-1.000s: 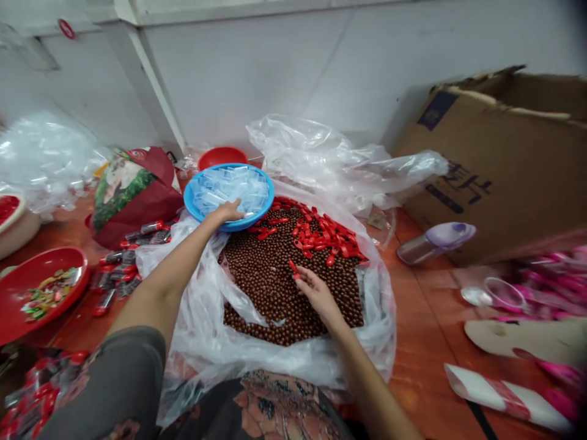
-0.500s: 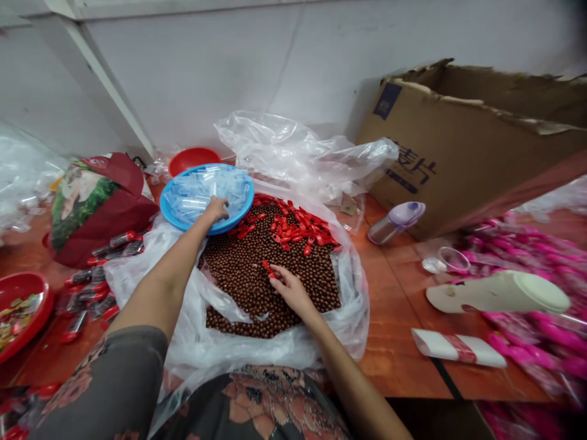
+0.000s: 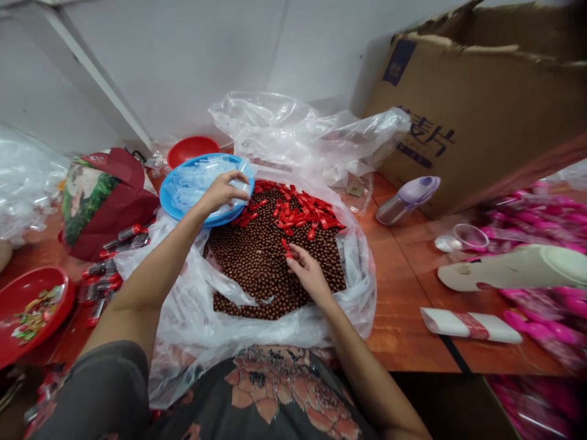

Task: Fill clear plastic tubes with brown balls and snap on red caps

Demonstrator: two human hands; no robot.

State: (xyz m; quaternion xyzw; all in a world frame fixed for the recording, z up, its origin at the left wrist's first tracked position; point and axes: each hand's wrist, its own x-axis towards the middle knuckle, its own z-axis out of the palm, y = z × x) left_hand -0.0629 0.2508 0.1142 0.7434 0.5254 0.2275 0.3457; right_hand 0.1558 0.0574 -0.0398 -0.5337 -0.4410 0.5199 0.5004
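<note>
Our left hand [image 3: 223, 194] lay curled over the near rim of a blue plastic plate [image 3: 173, 206], its fingers on the clear plastic pieces [image 3: 195, 183] heaped there; we could not tell whether it gripped one. Our right hand [image 3: 309, 275] hung low and loosely curved over a heap of small brown balls [image 3: 257, 256], its fingertips [image 3: 288, 261] just beside a few small red plastic pieces [image 3: 285, 245]; we could not tell whether it held any. More of the red pieces lay scattered across the far side of the heap.

The heap sat in an open clear plastic bag [image 3: 192, 360], and the blue plate tilted on the bag's far-left edge. Beyond the heap stood a red bowl [image 3: 190, 150] and a large cardboard box [image 3: 458, 122]. Left of the heap lay a dark red printed bag [image 3: 107, 205], red-capped tubes [image 3: 103, 275] and a red plate of mixed sweets [image 3: 30, 318]. To its right, on an orange wooden table [image 3: 403, 324], stood a flask with a lilac lid [image 3: 408, 200] and a small clear cup [image 3: 468, 237], with a white roll banded in red [image 3: 470, 325] and pink packets [image 3: 536, 220] farther out. Our dark floral clothing [image 3: 270, 391] filled the near side.
</note>
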